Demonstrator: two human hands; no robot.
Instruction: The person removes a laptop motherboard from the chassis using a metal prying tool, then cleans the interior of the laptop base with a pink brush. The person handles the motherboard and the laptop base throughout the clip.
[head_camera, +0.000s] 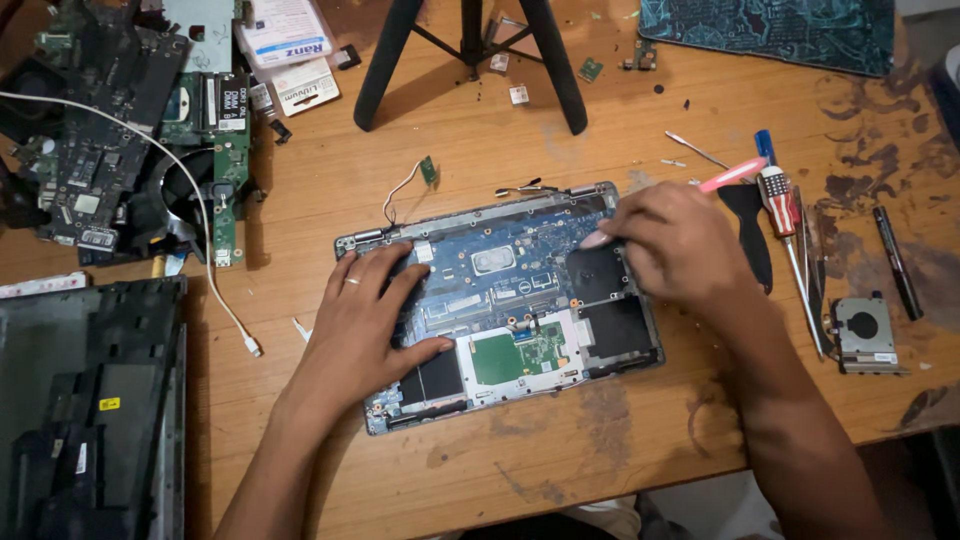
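An opened laptop base (500, 262) lies on the wooden table, its blue circuit board and a green board (522, 355) exposed. My left hand (368, 322) rests flat on its left part, fingers spread, a ring on one finger. My right hand (675, 245) is over the upper right corner, by a black panel (595, 275). Its fingers are closed around a thin pink tool (735, 174) whose end sticks out behind the hand. The tool's tip is hidden under the fingers.
Screwdrivers (777, 195), a black pen (895, 262) and a small fan (865, 332) lie to the right. Bare circuit boards (110, 130) and a white cable (215, 270) are at the left, a black laptop shell (90, 400) at lower left. Tripod legs (470, 50) stand behind.
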